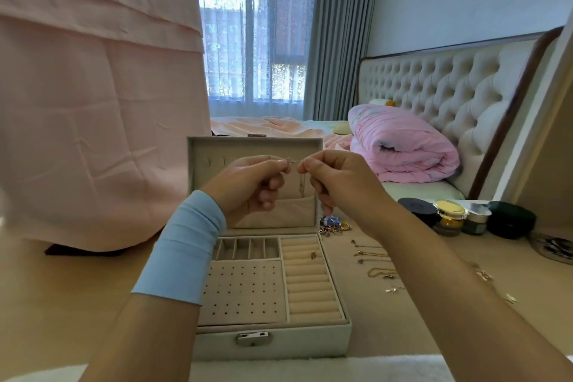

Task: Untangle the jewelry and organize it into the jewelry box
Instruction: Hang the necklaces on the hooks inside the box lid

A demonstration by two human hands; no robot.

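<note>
The beige tabletop [77, 288] carries an open white jewelry box [279, 347] at the middle of its near edge, lid upright. In front of the lid, the left hand [248, 186] and right hand [338, 177] each pinch a fine silver chain [293, 160] between thumb and forefinger, the other fingers curled. Gold necklaces [376, 273] lie right of the box. A heap of rings and beads [333, 225] sits by its back right corner.

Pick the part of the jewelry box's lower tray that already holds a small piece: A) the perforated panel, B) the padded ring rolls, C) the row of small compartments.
B: one small dark piece sits near the top of the ring rolls in the jewelry box.
</note>
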